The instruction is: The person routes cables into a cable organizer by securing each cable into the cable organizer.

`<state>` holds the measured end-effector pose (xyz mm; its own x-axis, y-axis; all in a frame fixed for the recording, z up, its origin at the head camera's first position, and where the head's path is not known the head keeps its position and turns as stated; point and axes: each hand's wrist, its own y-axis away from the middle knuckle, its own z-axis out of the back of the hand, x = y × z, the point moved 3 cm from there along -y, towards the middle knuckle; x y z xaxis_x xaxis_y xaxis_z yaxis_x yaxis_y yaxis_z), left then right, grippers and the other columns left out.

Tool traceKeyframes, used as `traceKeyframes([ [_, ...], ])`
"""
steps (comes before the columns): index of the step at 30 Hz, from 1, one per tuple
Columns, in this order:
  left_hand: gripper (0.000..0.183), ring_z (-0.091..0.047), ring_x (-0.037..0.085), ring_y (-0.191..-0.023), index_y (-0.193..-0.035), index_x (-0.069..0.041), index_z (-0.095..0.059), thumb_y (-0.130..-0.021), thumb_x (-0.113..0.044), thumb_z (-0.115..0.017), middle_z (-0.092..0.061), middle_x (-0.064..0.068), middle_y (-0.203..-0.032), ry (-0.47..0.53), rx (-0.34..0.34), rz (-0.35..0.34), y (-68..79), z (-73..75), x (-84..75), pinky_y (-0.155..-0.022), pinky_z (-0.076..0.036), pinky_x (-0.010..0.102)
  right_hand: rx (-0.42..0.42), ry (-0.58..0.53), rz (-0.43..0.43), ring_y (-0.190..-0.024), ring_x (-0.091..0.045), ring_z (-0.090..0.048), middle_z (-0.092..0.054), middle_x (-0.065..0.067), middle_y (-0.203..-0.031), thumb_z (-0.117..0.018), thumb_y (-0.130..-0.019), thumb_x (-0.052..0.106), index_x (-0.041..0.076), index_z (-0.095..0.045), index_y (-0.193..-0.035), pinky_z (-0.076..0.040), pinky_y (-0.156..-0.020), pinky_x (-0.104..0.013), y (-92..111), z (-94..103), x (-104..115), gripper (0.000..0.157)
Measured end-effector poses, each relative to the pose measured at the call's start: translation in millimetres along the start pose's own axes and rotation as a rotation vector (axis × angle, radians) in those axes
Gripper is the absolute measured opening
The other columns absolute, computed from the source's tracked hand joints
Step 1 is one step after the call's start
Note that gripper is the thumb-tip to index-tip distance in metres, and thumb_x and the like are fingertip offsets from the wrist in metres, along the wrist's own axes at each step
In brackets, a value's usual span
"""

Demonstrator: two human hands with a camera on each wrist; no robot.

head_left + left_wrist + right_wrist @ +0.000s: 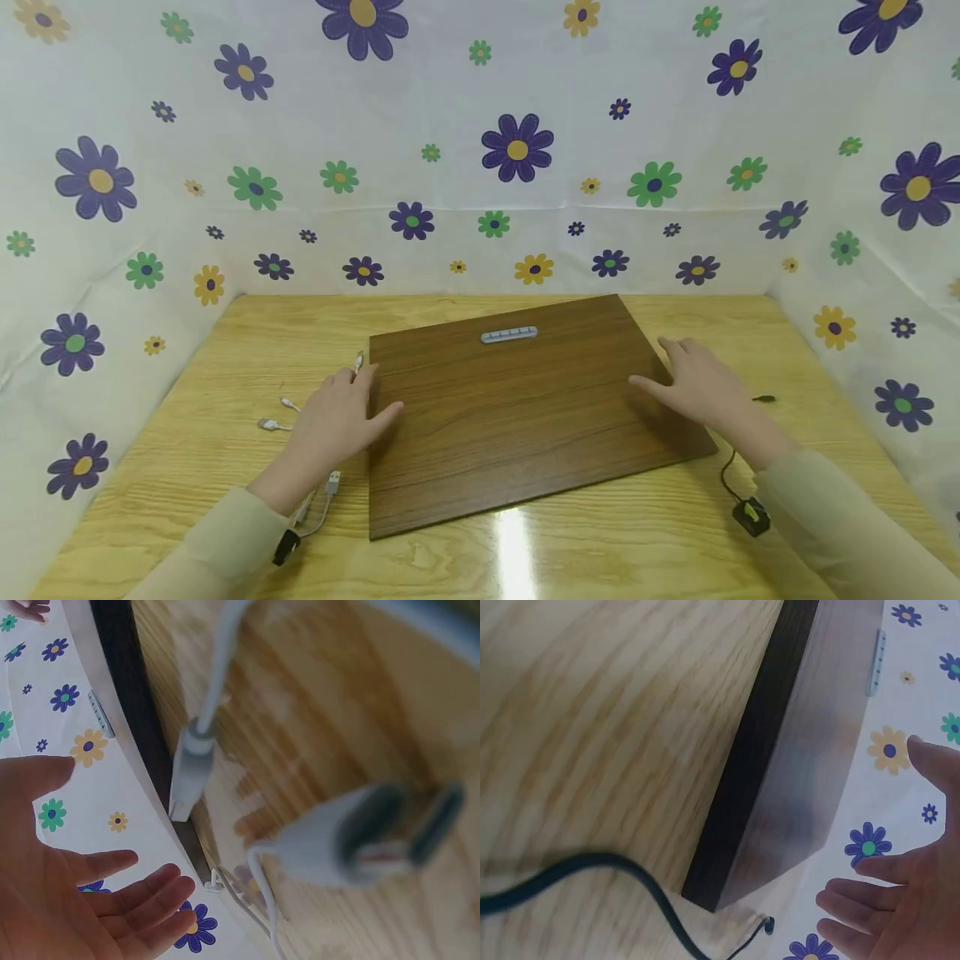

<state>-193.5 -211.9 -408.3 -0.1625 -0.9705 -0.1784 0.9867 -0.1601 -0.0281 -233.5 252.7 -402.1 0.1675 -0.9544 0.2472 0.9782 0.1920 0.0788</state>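
A dark brown wooden board [495, 417] lies at a slant on the table, a small grey-blue slotted strip [509, 335] near its far edge. Over the board's left edge is my left hand [333, 419], its fingers extended and thumb apart, holding nothing. On the other side, my right hand [697, 387] hovers by the right edge with fingers spread, also without a hold on anything. Both wrist views show the left palm [67, 892] and the right palm [907, 900] bare. White cables with USB plugs [193, 769] lie beside the board under the left hand, partly hidden by the arm.
Several white connectors, one a USB plug [272, 424], lie on the light wood table [202, 417] at left. At right, a black cable [607, 862] runs past the board's corner, near a black block with a yellow mark [751, 516]. Flowered cloth [450, 108] encloses the back and sides.
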Motion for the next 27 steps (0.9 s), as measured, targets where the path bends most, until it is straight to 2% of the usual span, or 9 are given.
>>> traceKeyframes([
  [5,0.067,-0.067,0.046,-0.106,-0.142,0.011,-0.057,-0.103,-0.043,-0.067,-0.066,0.032,-0.123,-0.024,0.003,-0.005,-0.5,-0.2,-0.1,-0.089,-0.059,0.058,0.014,0.0,-0.014,-0.141,-0.061,-0.044,-0.044,-0.044,-0.152,-0.06,-0.104,0.057,-0.017,-0.039,-0.153,-0.042,-0.117,-0.07,-5.0,0.8,3.0,0.092],
  [12,0.054,-0.069,0.038,-0.09,-0.122,0.012,-0.067,-0.102,-0.038,-0.071,-0.07,0.026,-0.107,-0.039,0.032,0.024,-2.4,0.4,1.6,-0.077,-0.062,0.051,-0.001,0.034,-0.008,-0.129,-0.06,-0.055,-0.056,-0.044,-0.139,-0.066,-0.102,0.049,-0.022,-0.049,-0.142,-0.048,-0.111,-0.067,-12.5,-4.4,-2.6,0.083],
  [17,0.05,-0.066,0.029,-0.077,-0.112,0.011,-0.07,-0.101,-0.037,-0.073,-0.07,0.023,-0.098,-0.027,0.073,0.054,-3.9,-0.9,2.9,-0.064,-0.059,0.043,-0.03,0.082,0.022,-0.111,-0.054,-0.065,-0.068,-0.038,-0.114,-0.071,-0.099,0.042,-0.021,-0.064,-0.121,-0.055,-0.099,-0.063,-14.1,-8.3,-4.2,0.067],
  [19,0.048,-0.063,0.025,-0.072,-0.108,0.01,-0.071,-0.101,-0.037,-0.073,-0.07,0.02,-0.093,-0.018,0.083,0.063,-4.3,-2.1,3.7,-0.059,-0.056,0.038,-0.037,0.09,0.026,-0.1,-0.049,-0.068,-0.071,-0.033,-0.102,-0.072,-0.098,0.04,-0.018,-0.067,-0.109,-0.057,-0.092,-0.061,-15.0,-9.6,-4.9,0.059],
  [21,0.045,-0.059,0.023,-0.067,-0.1,0.008,-0.07,-0.1,-0.037,-0.074,-0.067,0.017,-0.086,-0.015,0.088,0.069,-4.6,-3.5,4.7,-0.054,-0.051,0.034,-0.031,0.082,0.019,-0.093,-0.044,-0.069,-0.072,-0.03,-0.097,-0.073,-0.098,0.036,-0.016,-0.069,-0.105,-0.058,-0.087,-0.059,-15.7,-10.4,-5.7,0.053],
  [23,0.043,-0.055,0.021,-0.063,-0.091,0.004,-0.068,-0.1,-0.037,-0.075,-0.063,0.013,-0.078,-0.009,0.09,0.075,-4.6,-5.0,5.6,-0.052,-0.046,0.031,-0.017,0.065,0.002,-0.091,-0.043,-0.07,-0.073,-0.03,-0.098,-0.073,-0.098,0.033,-0.016,-0.07,-0.106,-0.059,-0.086,-0.058,-16.7,-11.3,-6.6,0.05],
  [27,0.04,-0.05,0.018,-0.059,-0.08,-0.003,-0.061,-0.099,-0.036,-0.076,-0.056,0.007,-0.07,0.008,0.093,0.083,-4.7,-7.5,7.3,-0.05,-0.039,0.028,0.022,0.035,-0.041,-0.101,-0.047,-0.072,-0.073,-0.035,-0.113,-0.071,-0.1,0.027,-0.018,-0.068,-0.117,-0.059,-0.092,-0.06,-17.8,-12.0,-8.0,0.049],
])
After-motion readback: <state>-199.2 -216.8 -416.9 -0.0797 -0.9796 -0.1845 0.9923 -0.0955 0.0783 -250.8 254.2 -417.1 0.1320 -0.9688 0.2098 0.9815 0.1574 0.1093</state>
